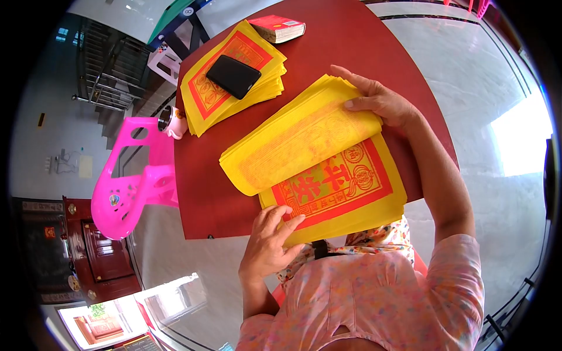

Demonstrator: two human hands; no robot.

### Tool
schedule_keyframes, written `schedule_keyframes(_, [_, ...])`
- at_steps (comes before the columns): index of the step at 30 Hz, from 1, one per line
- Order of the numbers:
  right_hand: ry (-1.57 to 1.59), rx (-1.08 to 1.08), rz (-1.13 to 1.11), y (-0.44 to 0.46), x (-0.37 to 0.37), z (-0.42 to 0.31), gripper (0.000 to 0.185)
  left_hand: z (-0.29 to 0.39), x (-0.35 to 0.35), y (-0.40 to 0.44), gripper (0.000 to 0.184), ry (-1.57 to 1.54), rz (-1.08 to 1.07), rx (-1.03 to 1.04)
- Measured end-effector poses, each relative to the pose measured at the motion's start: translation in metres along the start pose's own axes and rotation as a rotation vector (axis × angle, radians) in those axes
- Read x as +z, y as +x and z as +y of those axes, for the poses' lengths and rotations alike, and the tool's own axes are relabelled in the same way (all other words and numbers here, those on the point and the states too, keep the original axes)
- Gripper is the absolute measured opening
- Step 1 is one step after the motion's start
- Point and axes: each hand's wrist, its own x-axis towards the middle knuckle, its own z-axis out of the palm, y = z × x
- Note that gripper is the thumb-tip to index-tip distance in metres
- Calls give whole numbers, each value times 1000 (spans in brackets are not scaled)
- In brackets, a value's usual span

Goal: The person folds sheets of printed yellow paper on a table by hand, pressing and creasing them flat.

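Observation:
A stack of yellow paper sheets [345, 193] printed with a red and gold design of Chinese characters lies at the table's near edge. Its upper sheets are folded over, so their plain yellow back [298, 137] with faint print showing through faces up. My right hand [386, 104] grips the folded sheets at their right end, thumb on top and index finger stretched out; the other fingers are partly hidden. At the stack's near left corner, my left hand [269, 241] has its fingers spread, with fingertips touching the printed sheet's edge.
On the dark red table [363, 41], a second pile of yellow sheets [202, 114] bears a black phone [233, 76]. Behind it lies a thick red book [277, 28]. A pink plastic chair [134, 199] and a pink-and-silver cup [173, 121] are at the table's left side.

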Motion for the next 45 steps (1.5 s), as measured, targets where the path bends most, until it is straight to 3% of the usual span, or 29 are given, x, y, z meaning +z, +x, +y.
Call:
schedule_keyframes(8, [-22, 137, -85, 0, -3, -4, 53, 0, -1, 3, 59, 4, 6, -1])
schedule_keyframes(45, [-58, 139, -73, 2, -4, -1, 44, -1, -2, 4, 53, -22, 21, 18])
